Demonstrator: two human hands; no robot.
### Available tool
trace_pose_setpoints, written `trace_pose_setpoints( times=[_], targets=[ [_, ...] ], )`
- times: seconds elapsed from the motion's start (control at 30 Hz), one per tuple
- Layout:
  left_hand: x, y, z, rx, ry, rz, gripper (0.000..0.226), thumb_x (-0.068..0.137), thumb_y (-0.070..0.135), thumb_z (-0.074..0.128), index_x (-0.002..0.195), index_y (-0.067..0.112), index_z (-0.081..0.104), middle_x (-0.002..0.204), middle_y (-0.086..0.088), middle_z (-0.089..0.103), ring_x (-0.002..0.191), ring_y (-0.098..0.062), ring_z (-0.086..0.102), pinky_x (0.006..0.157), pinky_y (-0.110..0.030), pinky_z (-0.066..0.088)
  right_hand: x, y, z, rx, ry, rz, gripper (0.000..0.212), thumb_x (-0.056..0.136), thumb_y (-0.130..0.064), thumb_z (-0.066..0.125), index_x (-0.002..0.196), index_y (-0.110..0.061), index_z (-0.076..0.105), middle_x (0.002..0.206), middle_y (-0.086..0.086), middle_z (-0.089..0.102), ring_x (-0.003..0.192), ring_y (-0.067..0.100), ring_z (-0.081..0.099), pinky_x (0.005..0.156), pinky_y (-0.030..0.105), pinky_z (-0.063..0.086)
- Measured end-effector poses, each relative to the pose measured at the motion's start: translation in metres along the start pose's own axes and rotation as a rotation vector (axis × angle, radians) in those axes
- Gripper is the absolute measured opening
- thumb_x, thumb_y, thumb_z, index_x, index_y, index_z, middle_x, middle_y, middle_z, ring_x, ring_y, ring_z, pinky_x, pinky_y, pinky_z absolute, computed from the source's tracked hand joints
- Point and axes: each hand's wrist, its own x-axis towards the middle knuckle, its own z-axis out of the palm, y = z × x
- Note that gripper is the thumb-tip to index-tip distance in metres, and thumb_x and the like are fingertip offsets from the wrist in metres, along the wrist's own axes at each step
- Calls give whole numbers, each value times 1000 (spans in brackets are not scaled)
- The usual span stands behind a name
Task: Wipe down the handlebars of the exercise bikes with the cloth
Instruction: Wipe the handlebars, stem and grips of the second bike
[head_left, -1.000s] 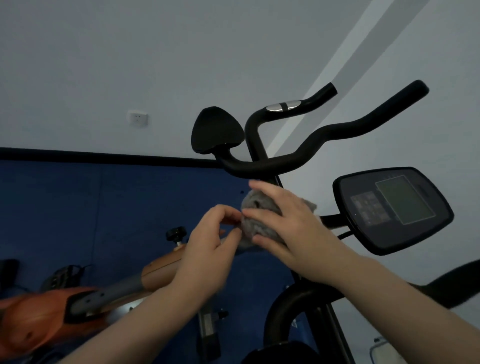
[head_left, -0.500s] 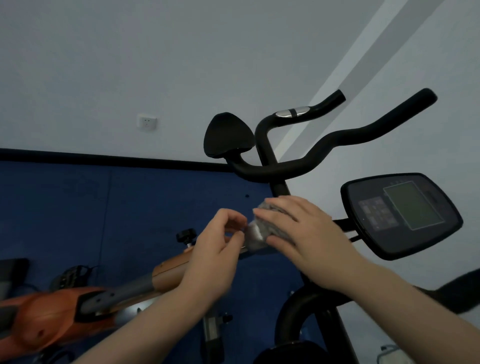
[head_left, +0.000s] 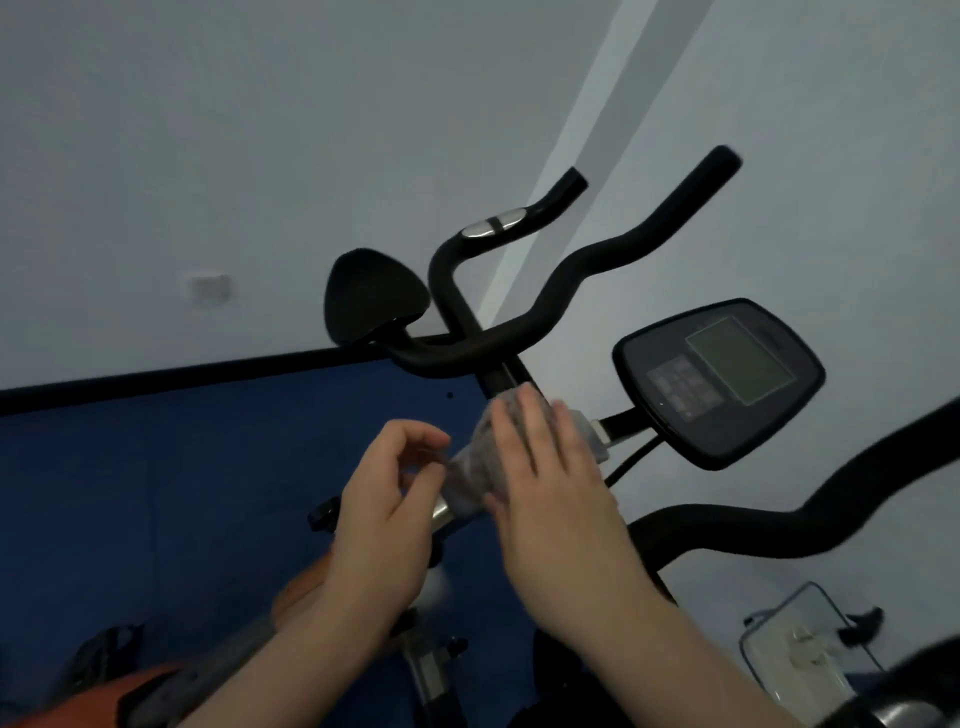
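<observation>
A black exercise bike's handlebars (head_left: 571, 283) curve up and to the right against the pale wall, with a silver sensor plate (head_left: 493, 227) on the far bar. Just below their stem, both hands hold a crumpled grey cloth (head_left: 470, 486). My right hand (head_left: 550, 483) lies over the cloth with its fingers laid across the top and its thumb under the edge. My left hand (head_left: 387, 514) has its fingers curled and pinches the cloth's left end. A second black bar (head_left: 779, 530) runs across at the lower right.
The bike's console (head_left: 719, 379) with a grey screen juts out right of the hands. A black elbow pad (head_left: 374, 299) sits left of the stem. An orange machine (head_left: 306, 592) lies low left before a blue wall panel (head_left: 182, 467). A wire basket (head_left: 795, 654) stands bottom right.
The view has tilted and swung, so the bike sits more upright. Both hands have stayed on the cloth below the stem, and the right fingers now lie flatter over it.
</observation>
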Motion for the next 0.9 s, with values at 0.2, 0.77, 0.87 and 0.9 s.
trace_pose_setpoints(
  times=[0.2,0.77,0.87,0.9],
  targets=[
    [15,5,14,30,-65,65,29,89,1,53,88,29,62,93,15,63,90,-5,60,73,-21,44,17,13,-19,399,-181,371,71,100,-44,31,152,-12,-5,158,19,-3,145,34,11,117,45,22],
    [75,40,76,149,-390,233,15,86,28,53,95,38,58,91,18,61,84,0,58,69,-21,46,36,72,-58,332,-149,331,11,94,-29,54,96,-25,65,97,2,66,91,20,62,69,24,45],
    [98,47,104,314,-535,198,11,93,27,51,99,34,58,93,14,61,80,-1,57,72,-28,48,26,115,-80,355,-46,451,27,88,-25,60,61,-25,54,65,-8,56,65,12,55,48,13,36],
    [99,44,111,418,-570,200,13,95,30,48,103,32,58,98,13,60,84,-4,56,75,-30,48,27,131,-88,324,29,499,25,89,-27,58,64,-22,56,67,-6,57,69,15,55,52,17,38]
  ],
)
